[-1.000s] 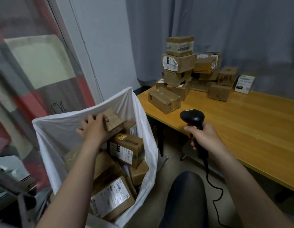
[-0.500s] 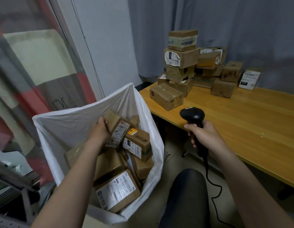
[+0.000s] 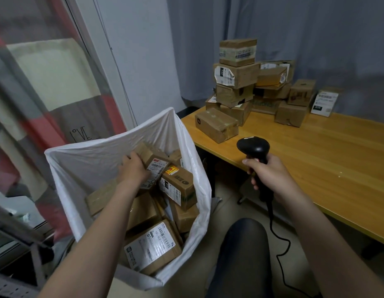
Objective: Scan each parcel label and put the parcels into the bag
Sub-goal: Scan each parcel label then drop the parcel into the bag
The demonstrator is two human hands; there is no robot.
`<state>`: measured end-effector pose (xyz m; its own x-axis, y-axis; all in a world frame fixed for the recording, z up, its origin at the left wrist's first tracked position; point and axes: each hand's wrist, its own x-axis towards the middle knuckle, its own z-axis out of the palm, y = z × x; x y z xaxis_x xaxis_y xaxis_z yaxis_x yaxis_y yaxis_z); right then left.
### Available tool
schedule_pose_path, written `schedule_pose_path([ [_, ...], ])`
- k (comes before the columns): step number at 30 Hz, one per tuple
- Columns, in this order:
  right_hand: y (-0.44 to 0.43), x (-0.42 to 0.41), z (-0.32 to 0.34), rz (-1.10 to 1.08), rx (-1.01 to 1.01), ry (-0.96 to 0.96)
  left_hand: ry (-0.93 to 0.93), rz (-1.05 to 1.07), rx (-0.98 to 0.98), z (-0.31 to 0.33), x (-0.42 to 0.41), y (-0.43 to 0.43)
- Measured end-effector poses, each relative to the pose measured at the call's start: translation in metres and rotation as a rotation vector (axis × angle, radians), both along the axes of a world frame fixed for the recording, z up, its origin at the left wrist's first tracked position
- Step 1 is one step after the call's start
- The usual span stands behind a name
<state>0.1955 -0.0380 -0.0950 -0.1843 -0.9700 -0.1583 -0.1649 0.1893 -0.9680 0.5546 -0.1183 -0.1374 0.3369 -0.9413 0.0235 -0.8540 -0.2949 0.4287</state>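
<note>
While the white bag (image 3: pixel 83 168) stands open, a big wooden table (image 3: pixel 316 151) stands just to the right of it. A pile of brown parcels (image 3: pixel 236 76) sits on the table, beyond the bag. Behind the bag, to its left, hangs a striped cloth (image 3: pixel 57 87) with the word "LOVE" on it.

Many more parcels lie inside the bag. The front parcel (image 3: pixel 152 248) has a white label with bar codes, but its print is too small to read. At the back of the bag lies a small parcel (image 3: pixel 153 163) with a red strip on its white label.

The left hand (image 3: pixel 133 171) reaches into the bag and holds this small parcel, fingers curled over its far edge. To the right of the bag, the right hand (image 3: pixel 270 175) grips a black scanner (image 3: pixel 253 146) by its handle.
</note>
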Motion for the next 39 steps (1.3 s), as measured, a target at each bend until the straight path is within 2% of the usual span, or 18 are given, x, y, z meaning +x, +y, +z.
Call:
schedule_pose_path([
  [5,0.004,-0.008,0.01,-0.009,-0.021,0.008,-0.146,-0.041,-0.101,0.032,-0.043,0.006],
  [11,0.003,-0.027,0.033,-0.041,-0.047,0.046,-0.151,-0.263,-0.114,0.068,-0.109,-0.016],
  [16,-0.016,-0.049,0.046,-0.076,-0.075,0.033,-0.143,-0.441,-0.084,0.078,-0.165,-0.054],
  [21,-0.046,-0.072,0.051,-0.104,-0.077,-0.003,-0.154,-0.533,0.005,0.068,-0.215,-0.097],
  [29,-0.092,-0.104,0.039,-0.173,-0.074,-0.03,-0.186,-0.531,0.1,0.048,-0.271,-0.163],
  [36,-0.116,-0.122,0.028,-0.157,-0.044,-0.085,-0.137,-0.492,0.23,0.029,-0.287,-0.21],
  [39,-0.119,-0.125,0.024,-0.149,-0.032,-0.103,-0.198,-0.528,0.254,0.024,-0.286,-0.214],
])
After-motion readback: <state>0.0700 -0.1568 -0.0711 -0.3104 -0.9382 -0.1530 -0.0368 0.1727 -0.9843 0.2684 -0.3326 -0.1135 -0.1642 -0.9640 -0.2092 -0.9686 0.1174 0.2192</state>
